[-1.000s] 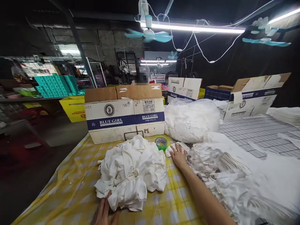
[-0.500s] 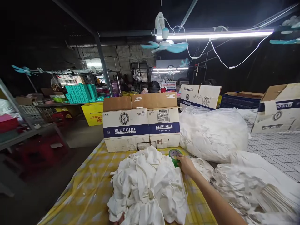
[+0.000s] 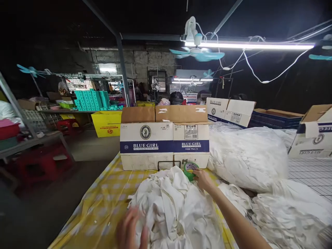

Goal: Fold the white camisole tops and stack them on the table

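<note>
My right hand reaches over the back right of a heap of white cloth pieces. Its fingers are closed on a roll of green tape, tilted near the box. My left hand hovers at the heap's left front edge, somewhat blurred, with its fingers apart and nothing in them. Behind the tape stands a white and blue cardboard box with its brown flaps up. A thin dark wire frame rises in front of that box.
A yellow checked cloth covers the table. To the right lie a big clear bag of white cloth and a loose white pile. More cartons stand behind. Beyond the table's left edge are a yellow bin and red stools.
My left hand has come up from under the heap's front edge into full view, fingers spread. The tape roll and my right hand have shifted slightly towards the box. The view has turned a little left.
</note>
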### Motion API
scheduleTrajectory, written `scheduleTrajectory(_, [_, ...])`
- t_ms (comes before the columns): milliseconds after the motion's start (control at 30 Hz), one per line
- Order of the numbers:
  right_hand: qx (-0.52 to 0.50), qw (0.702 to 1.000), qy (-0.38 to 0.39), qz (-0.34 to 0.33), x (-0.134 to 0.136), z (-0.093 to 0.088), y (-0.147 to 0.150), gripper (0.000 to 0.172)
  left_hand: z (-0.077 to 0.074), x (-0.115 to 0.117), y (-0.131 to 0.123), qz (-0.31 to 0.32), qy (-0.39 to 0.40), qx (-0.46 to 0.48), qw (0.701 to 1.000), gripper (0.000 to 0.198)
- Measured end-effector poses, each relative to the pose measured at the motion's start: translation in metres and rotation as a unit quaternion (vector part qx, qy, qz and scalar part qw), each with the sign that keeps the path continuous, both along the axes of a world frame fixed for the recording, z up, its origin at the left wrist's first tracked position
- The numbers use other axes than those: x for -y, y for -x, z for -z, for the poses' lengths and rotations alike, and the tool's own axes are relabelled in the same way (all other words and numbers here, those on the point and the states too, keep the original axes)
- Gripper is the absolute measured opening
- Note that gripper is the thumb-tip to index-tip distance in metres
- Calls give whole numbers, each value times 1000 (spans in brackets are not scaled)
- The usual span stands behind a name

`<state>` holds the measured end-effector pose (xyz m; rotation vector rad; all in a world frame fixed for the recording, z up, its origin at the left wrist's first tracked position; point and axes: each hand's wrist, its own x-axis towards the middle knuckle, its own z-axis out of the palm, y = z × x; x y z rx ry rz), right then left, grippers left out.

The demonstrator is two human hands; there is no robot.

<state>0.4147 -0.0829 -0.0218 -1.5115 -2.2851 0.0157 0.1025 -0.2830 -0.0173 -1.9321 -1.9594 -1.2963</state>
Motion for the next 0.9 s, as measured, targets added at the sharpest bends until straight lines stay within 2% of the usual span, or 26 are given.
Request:
scheduleTrajectory(67, [9,1000,-23,-6,5,-6,-12,18,-35,-58,-24,57,43,-47,996,37])
scheduleTrajectory(133, [23,999,-47,-16,10,-15,-27,19,-59,-115,-54,86,173,-100,976,43])
scheduleTrajectory(167, [32,998,-59,-22,13,-20,-35,20,-64,-139,-68,79,252,-119,957,48])
scheduleTrajectory(233, [53,994,-85,-33,20,-28,-51,22,-61,-174,-90,82,310,-122,939,59])
scheduleTrajectory(300, [78,990,-111,-41,26,-30,-64,23,-45,-191,-102,84,346,-124,926,68])
scheduleTrajectory(400, [115,982,-143,-54,27,-25,-75,25,-18,-199,-104,86,377,-137,912,59])
scheduleTrajectory(467, [135,976,-157,-72,21,-17,-72,26,-7,-200,-100,90,388,-145,905,47])
scheduleTrajectory(667, [174,951,-184,-174,-15,4,-31,20,-1,-191,-95,91,396,-176,896,41])
scheduleTrajectory(900, [199,924,-208,-252,-44,12,6,18,6,-180,-98,96,382,-199,897,40])
